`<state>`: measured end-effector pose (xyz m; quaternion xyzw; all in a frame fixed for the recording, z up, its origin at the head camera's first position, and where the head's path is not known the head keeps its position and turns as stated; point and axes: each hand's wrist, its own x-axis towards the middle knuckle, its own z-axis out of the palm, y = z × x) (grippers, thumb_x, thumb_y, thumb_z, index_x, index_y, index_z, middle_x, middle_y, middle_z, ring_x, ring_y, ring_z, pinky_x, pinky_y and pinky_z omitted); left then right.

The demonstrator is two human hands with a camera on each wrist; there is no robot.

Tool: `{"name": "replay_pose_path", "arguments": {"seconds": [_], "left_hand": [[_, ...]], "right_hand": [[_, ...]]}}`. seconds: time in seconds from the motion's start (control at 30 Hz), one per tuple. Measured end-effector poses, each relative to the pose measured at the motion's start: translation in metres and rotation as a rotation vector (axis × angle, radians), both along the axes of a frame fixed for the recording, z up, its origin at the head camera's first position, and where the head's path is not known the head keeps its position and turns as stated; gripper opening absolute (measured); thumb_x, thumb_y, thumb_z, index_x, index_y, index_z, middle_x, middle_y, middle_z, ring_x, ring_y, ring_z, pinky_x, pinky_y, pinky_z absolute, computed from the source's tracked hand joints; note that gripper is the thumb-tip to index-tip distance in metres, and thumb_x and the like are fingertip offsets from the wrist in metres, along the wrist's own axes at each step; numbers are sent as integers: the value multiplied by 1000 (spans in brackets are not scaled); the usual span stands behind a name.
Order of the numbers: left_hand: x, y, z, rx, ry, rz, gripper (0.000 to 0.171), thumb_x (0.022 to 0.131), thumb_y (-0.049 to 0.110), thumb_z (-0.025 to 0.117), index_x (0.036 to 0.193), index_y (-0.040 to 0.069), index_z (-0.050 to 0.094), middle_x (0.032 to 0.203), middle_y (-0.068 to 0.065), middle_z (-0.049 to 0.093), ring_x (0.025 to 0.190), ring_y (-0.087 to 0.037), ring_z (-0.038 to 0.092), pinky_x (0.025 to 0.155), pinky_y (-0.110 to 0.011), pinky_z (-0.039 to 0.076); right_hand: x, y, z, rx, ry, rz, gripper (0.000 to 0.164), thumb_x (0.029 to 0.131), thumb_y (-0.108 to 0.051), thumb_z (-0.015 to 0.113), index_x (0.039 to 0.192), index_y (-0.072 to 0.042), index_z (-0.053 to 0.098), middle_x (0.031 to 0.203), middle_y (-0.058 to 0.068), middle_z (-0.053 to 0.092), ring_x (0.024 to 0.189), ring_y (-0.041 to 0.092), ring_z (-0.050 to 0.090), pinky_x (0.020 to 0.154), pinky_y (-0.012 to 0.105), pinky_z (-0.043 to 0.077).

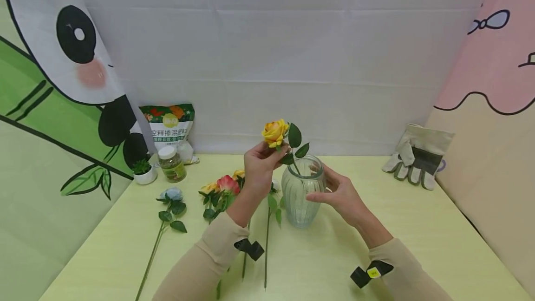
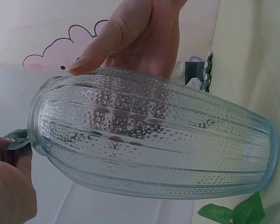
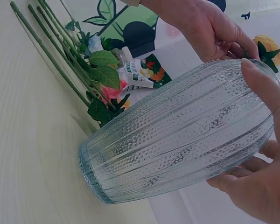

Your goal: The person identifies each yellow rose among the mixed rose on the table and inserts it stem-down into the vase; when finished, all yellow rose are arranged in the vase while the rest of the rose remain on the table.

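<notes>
My left hand (image 1: 260,171) pinches a yellow rose (image 1: 275,133) just below its bloom. Green leaves hang from the rose's stem, and the stem runs down into the mouth of a ribbed clear glass vase (image 1: 303,194). Round the vase's right side curls my right hand (image 1: 340,196), thumb in front and fingers behind. The vase stands upright on the table. In the right wrist view, the vase (image 3: 177,135) fills the middle, with the yellow bloom (image 3: 267,49) beyond its rim. The left wrist view shows the right hand's thumb (image 2: 98,51) against the glass.
Left of the vase lie several stemmed flowers, among them a red rose (image 1: 228,184) and, farther left, a blue flower (image 1: 172,194). Behind them are a small potted plant (image 1: 144,172), a lidded jar (image 1: 172,165) and a fertilizer bag (image 1: 169,127). Work gloves (image 1: 418,157) lie back right.
</notes>
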<state>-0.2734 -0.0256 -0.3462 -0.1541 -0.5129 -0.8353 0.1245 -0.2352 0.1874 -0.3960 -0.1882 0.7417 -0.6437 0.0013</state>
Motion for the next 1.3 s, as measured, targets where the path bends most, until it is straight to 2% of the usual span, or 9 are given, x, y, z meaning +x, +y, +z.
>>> {"name": "replay_pose_path", "arguments": {"seconds": [0.2, 0.43, 0.67, 1.07, 1.3], "left_hand": [[-1, 2, -4, -34, 17, -15, 27, 86, -8, 74, 113, -11, 70, 90, -5, 75, 83, -15, 74, 81, -33, 60], [-2, 4, -7, -65, 8, 13, 20, 84, -3, 78, 104, -8, 74, 87, -5, 75, 85, -16, 72, 89, -36, 58], [0, 6, -10, -121, -47, 29, 21, 84, -2, 79, 104, -5, 75, 89, -3, 75, 92, -15, 71, 93, -35, 56], [3, 4, -7, -150, -104, 37, 23, 84, 2, 79, 106, -2, 75, 89, -1, 75, 95, -15, 70, 99, -40, 52], [4, 3, -13, -145, -142, -5, 21, 86, 4, 78, 106, -1, 75, 93, 1, 74, 105, -18, 66, 104, -41, 47]], "right_hand": [[-1, 0, 0, 0, -3, -3, 90, 82, -12, 84, 157, -15, 34, 156, 7, 40, 142, 32, 38, 108, 51, 41], [-1, 0, 0, -3, -1, -2, 89, 83, -10, 83, 157, -16, 34, 156, 8, 40, 141, 32, 39, 107, 51, 42], [-1, -1, -1, -19, -9, 11, 89, 83, -10, 83, 157, -16, 34, 156, 8, 40, 142, 33, 37, 107, 52, 42], [-1, 0, 1, -16, -3, 14, 90, 83, -11, 83, 158, -15, 32, 156, 9, 40, 141, 34, 38, 107, 52, 42], [0, 1, 1, -4, -6, 9, 91, 83, -15, 84, 158, -17, 32, 157, 6, 39, 142, 32, 37, 109, 51, 40]]}}
